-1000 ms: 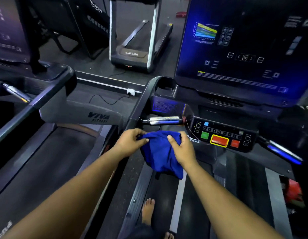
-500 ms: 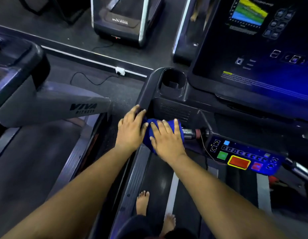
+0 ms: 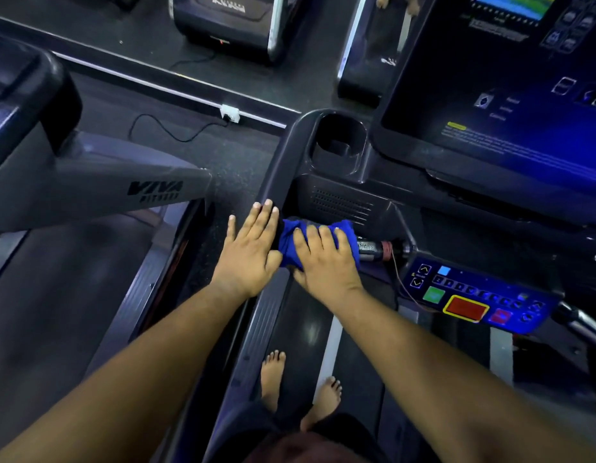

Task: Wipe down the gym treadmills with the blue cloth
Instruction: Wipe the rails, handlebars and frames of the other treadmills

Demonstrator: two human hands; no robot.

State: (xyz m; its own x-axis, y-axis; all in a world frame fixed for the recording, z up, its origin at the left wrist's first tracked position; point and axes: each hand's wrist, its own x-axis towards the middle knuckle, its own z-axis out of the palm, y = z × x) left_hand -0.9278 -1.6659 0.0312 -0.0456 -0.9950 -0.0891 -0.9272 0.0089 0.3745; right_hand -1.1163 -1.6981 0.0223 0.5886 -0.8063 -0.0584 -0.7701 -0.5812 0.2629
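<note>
R hand (image 3: pixel 326 262) curled round blue cloth (image 3: pixel 291 240) on treadmill handlebar (image 3: pixel 370 250); L hand (image 3: pixel 251 250) flat, fingers straight, beside cloth.

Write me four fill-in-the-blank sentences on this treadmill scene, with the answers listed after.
1. The right hand presses a crumpled ____ cloth around the shiny metal handlebar grip.
2. The left hand rests flat on the dark ____ side rail.
3. The empty black cup holder sits ____ of the big touchscreen.
4. The person's feet are ____.

Answers: blue; treadmill; left; bare
</note>
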